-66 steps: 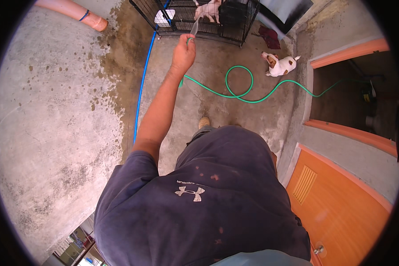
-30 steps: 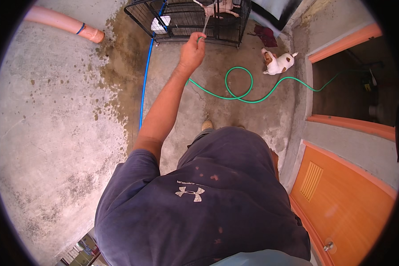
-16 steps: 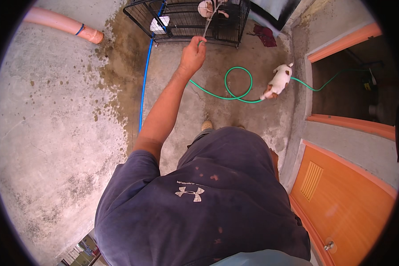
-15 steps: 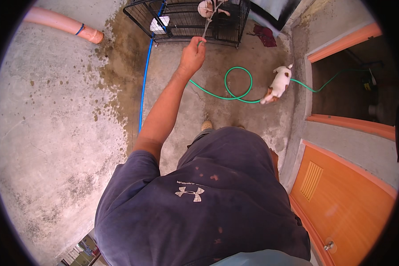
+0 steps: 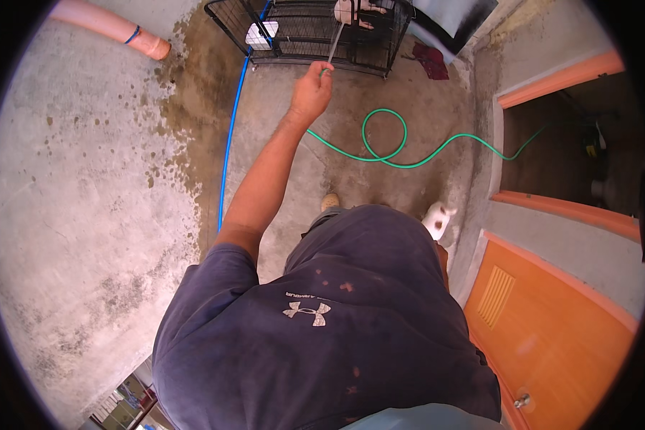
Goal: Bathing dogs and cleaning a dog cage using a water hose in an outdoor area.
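My left arm reaches forward, and my left hand [image 5: 312, 92] is closed around the end of a green hose [image 5: 344, 153]. From its tip a stream of water [image 5: 335, 44] runs toward a black wire cage [image 5: 301, 49]. A pale, pinkish dog [image 5: 369, 7] lies in or behind the cage bars. The hose trails from under my hand, makes one loop on the concrete and runs to the right through a doorway. Of my right arm only a sliver of skin [image 5: 443, 259] shows beside my body; its fingers are hidden.
A white dog with brown patches [image 5: 437, 221] stands close to my right side, partly hidden by my shirt. A blue hose [image 5: 232, 143] crosses the floor at left, near wet concrete [image 5: 183, 107]. A pink pipe [image 5: 115, 29], a dark red cloth [image 5: 431, 61] and an orange door [image 5: 552, 337] surround the area.
The brown-patched dog has moved from beside the hose loop back toward my right side. The water stream now points slightly lower on the cage. My left hand keeps its grip on the hose.
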